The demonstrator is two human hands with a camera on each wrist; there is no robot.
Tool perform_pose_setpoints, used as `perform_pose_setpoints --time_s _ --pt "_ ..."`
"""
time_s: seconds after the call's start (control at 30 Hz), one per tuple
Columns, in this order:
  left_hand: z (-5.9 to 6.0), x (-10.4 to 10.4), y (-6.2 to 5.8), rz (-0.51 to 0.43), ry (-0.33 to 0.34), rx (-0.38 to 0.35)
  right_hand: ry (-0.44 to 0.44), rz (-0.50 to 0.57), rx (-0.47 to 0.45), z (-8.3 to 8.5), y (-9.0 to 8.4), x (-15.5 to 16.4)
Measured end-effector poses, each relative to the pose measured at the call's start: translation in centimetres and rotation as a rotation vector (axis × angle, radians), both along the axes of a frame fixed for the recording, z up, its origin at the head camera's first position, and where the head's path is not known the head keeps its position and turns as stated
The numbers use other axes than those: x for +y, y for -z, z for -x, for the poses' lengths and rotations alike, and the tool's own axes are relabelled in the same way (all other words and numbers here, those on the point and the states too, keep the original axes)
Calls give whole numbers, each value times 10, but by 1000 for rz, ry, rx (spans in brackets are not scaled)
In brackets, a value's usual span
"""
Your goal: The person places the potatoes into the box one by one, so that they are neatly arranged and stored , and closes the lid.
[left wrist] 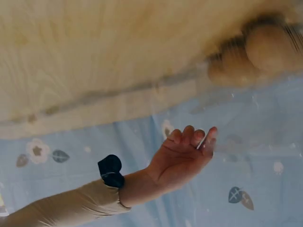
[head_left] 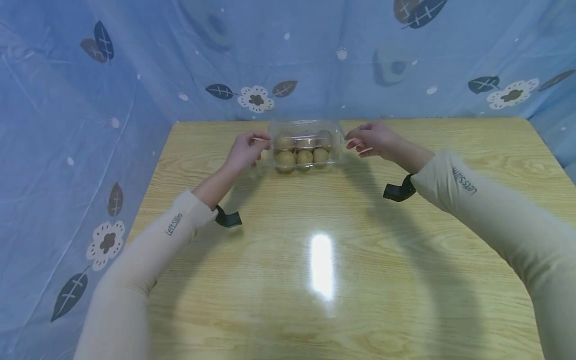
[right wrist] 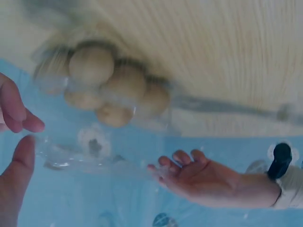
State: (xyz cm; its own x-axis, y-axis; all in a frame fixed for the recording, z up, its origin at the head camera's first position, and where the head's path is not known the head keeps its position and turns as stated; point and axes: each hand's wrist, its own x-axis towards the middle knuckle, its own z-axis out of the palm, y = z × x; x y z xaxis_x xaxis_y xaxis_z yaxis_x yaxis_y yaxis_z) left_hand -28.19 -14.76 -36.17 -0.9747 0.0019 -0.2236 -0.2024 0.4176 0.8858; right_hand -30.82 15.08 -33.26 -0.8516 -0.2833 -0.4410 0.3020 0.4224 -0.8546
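The left hand (head_left: 245, 150) is sitting at the 9 o'clock side of a clear plastic clamshell box (head_left: 306, 144), its fingers curling loosely with the fingertips touching the box's left edge; whether they are actually pinching the rim cannot be told from the head view. In the right wrist view this hand (right wrist: 199, 176) is showing its palm, fingers half bent against the transparent rim (right wrist: 94, 161).

The right hand (head_left: 373, 140) is sitting at the box's 3 o'clock side, fingers gently bent and close to the right edge, thumb and fingers a little apart; contact with the plastic is not plain. In the left wrist view the same hand (left wrist: 187, 158) is cupping loosely, fingertips bunching upward.

The box is resting on the table toward its far edge, at 12 o'clock from the person, and is holding several round brown kiwifruit (head_left: 304, 157) in rows.

The wooden table (head_left: 324, 260) is pale and glossy, catching a bright glare at its middle. Blue cloth printed with leaves and flowers (head_left: 255, 97) is hanging behind and at both sides. Both arms are wearing beige sleeves (head_left: 490, 210) and dark wrist straps (head_left: 398, 191).
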Motion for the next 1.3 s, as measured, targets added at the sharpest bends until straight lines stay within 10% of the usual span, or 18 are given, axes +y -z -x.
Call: perform_pose_setpoints --time_s 0.2,0.6,0.87,1.3 --pt "-8 -4 13 15 133 -64 -112 -145 59 -6 18 2" --pt "-10 -1 19 75 125 -124 -113 -215 106 -12 29 -3" --pt "-6 -2 11 227 300 -228 -278 -250 50 -10 31 -4" --pt "-4 0 11 130 335 -318 -311 -226 38 -15 34 -5"
